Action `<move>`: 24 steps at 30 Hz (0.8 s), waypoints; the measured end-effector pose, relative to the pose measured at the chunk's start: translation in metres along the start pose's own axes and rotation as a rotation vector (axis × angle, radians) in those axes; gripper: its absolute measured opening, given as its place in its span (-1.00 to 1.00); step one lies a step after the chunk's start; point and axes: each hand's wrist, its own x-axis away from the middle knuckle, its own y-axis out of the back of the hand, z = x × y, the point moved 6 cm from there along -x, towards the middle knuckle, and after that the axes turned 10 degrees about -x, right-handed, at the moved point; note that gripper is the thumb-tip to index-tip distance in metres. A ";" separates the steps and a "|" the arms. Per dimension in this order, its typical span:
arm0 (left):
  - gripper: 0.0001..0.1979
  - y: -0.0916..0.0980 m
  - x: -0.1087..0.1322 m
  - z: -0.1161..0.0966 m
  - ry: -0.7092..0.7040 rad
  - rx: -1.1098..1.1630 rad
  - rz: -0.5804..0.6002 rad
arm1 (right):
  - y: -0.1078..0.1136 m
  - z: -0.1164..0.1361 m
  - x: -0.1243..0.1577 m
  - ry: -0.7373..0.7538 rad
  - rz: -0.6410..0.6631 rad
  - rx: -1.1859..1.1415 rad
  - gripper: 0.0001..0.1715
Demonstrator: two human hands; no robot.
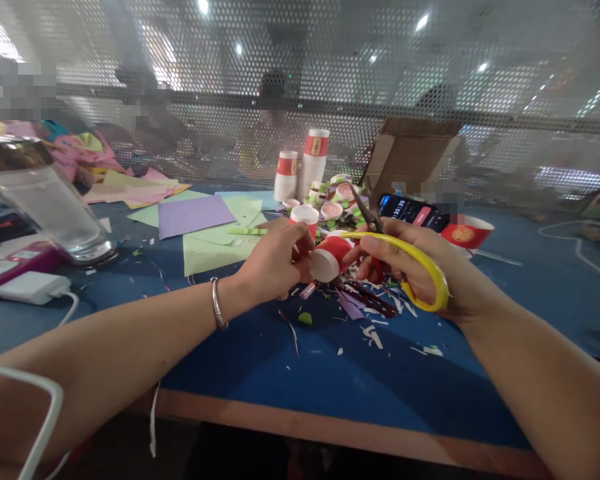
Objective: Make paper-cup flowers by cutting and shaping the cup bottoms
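Small red paper cup (pixel 329 259) is held tipped on its side just above the blue table (pixel 280 373), pale bottom facing the camera. Left hand (pixel 273 263) has its fingers clamped on the cup's left side. Right hand (pixel 405 267) is just right of the cup, fingers closed on yellow-handled scissors (pixel 429 265), blades pointing up and a bit apart. Paper scraps (pixel 375 333) litter the table below the cup, and a phone (pixel 413 212) lies behind it.

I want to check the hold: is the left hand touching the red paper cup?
Touching. The head view shows the left hand gripping the red paper cup with no gap; the right hand holds the scissors.
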 end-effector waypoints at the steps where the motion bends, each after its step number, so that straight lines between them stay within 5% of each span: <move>1: -0.86 0.002 -0.001 0.000 -0.021 -0.025 -0.021 | 0.001 0.001 0.000 0.005 -0.014 0.026 -0.66; 7: -0.92 0.008 -0.005 0.007 -0.025 -0.049 -0.106 | 0.016 0.005 -0.004 0.065 -0.204 0.165 -0.50; 17: -0.86 0.015 -0.007 0.004 -0.004 0.071 -0.191 | 0.028 0.001 -0.009 0.152 -0.319 0.175 -0.41; 24: -0.88 0.010 -0.009 0.012 0.065 0.239 -0.201 | 0.020 0.003 -0.008 0.159 -0.254 0.012 -0.47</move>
